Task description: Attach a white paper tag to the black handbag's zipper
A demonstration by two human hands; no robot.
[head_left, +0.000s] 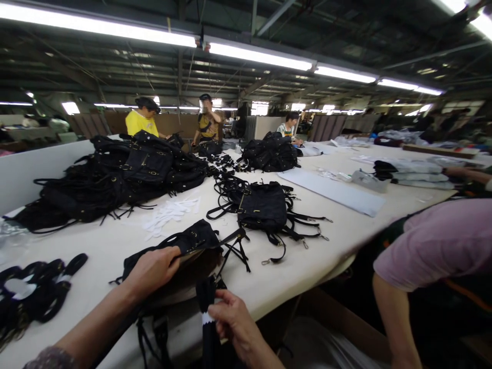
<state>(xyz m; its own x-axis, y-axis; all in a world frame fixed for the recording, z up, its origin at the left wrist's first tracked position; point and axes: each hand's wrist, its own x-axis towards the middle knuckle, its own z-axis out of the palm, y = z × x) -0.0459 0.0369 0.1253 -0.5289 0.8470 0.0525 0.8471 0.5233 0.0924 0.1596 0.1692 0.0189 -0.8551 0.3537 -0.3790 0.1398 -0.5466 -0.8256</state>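
My left hand (156,266) grips the edge of a black bag (194,237) at the front of the table, fingers curled over its opening. The bag's mouth gapes toward me and shows a brownish inside. Just right of it, my right hand (235,313) pinches a folded black strap (206,294) with a white paper band (207,318) around it, beside the bag's opening. Thin black cords hang from the bag. Behind it lies another black bag (263,206) with straps and metal clips spread out. Small white strips (171,214) are scattered to its left.
Rolled black straps (33,287) lie at the left edge. A big heap of black bags (134,169) stands behind, with another pile (271,151) farther back. A pale flat board (332,190) is on the right. A co-worker in a lilac sleeve (434,246) leans in close at right; several people work beyond.
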